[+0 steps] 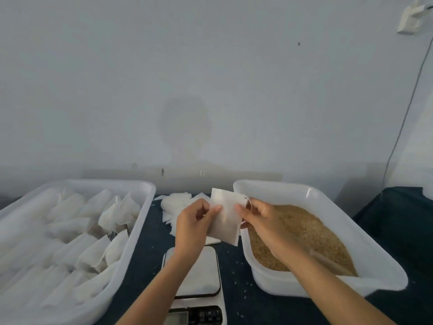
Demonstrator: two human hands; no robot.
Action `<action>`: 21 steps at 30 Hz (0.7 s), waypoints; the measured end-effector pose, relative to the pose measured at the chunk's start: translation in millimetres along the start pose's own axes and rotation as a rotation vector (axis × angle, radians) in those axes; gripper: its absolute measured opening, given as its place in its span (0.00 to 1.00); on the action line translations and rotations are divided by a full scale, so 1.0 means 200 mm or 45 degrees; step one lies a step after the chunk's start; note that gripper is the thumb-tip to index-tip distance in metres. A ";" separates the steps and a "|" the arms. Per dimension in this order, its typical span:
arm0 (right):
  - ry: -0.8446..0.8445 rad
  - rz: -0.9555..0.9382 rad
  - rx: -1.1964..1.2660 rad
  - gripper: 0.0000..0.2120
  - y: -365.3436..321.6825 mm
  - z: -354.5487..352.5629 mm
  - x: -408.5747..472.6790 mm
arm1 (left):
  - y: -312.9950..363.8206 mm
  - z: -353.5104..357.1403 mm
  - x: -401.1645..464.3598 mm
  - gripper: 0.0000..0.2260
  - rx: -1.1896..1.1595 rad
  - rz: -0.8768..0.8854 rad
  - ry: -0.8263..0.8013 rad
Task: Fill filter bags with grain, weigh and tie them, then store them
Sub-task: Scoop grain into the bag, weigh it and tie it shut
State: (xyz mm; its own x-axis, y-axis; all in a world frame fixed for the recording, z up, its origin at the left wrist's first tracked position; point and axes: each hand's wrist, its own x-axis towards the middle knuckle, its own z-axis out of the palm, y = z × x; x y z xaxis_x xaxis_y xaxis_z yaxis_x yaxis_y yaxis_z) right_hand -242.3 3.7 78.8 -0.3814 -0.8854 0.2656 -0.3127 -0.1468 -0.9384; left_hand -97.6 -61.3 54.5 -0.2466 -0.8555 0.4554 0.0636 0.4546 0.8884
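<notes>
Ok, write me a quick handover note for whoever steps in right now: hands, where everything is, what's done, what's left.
Left hand and right hand both pinch one flat, empty white paper filter bag, held above the dark blue table.
Loose brown grain sits in the white plastic tub on the right.
Stack of spare empty bags lies behind the hands.
White digital scale in front, nothing on its platform.
Done: many filled bags lie in the white plastic tray on the left.
Left: open this bag, fill, weigh, tie, store.
</notes>
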 end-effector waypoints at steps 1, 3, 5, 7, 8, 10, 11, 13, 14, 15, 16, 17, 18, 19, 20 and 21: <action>-0.037 -0.005 -0.076 0.08 0.01 0.04 0.00 | -0.02 -0.03 -0.02 0.15 0.041 -0.006 0.044; -0.080 -0.056 -0.258 0.05 0.04 0.13 -0.01 | -0.07 -0.10 -0.05 0.15 0.108 -0.045 0.111; -0.080 -0.108 -0.479 0.08 0.07 0.21 -0.02 | -0.13 -0.16 -0.08 0.13 0.160 -0.118 0.134; -0.056 -0.146 -0.679 0.13 0.10 0.29 -0.03 | -0.18 -0.21 -0.11 0.10 0.233 -0.202 0.124; -0.040 -0.157 -0.741 0.16 0.11 0.32 -0.04 | -0.21 -0.24 -0.12 0.09 0.273 -0.239 0.118; -0.040 -0.149 -0.804 0.19 0.15 0.38 -0.05 | -0.25 -0.27 -0.13 0.09 0.376 -0.270 0.107; -0.048 -0.137 -0.821 0.19 0.17 0.40 -0.06 | -0.26 -0.28 -0.14 0.09 0.422 -0.273 0.100; -0.061 -0.104 -0.823 0.20 0.22 0.44 -0.06 | -0.29 -0.30 -0.15 0.11 0.495 -0.275 0.090; -0.067 -0.087 -0.818 0.20 0.24 0.45 -0.06 | -0.30 -0.30 -0.16 0.11 0.529 -0.275 0.086; -0.069 -0.079 -0.813 0.19 0.26 0.45 -0.06 | -0.32 -0.31 -0.16 0.11 0.557 -0.276 0.076; -0.071 -0.077 -0.816 0.19 0.27 0.46 -0.07 | -0.34 -0.31 -0.17 0.11 0.575 -0.280 0.060; -0.073 -0.083 -0.828 0.19 0.29 0.46 -0.07 | -0.35 -0.31 -0.17 0.10 0.587 -0.281 0.042; -0.082 -0.093 -0.847 0.19 0.30 0.47 -0.07 | -0.36 -0.32 -0.17 0.10 0.602 -0.278 0.023; -0.097 -0.109 -0.857 0.19 0.31 0.47 -0.07 | -0.38 -0.32 -0.17 0.08 0.624 -0.270 0.004; -0.116 -0.119 -0.854 0.19 0.32 0.46 -0.08 | -0.39 -0.33 -0.16 0.07 0.651 -0.259 -0.015; -0.135 -0.135 -0.834 0.18 0.32 0.46 -0.08 | -0.39 -0.33 -0.16 0.06 0.670 -0.248 -0.031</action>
State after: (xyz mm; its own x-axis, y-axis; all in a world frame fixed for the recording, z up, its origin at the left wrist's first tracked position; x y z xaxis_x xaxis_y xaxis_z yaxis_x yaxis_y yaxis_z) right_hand -176.5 -32.5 -6.3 -0.2424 -0.9243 0.2948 -0.8197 0.0326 -0.5719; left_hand -31.0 -86.1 -26.5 -0.2280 -0.9329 0.2788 -0.4750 0.3565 0.8045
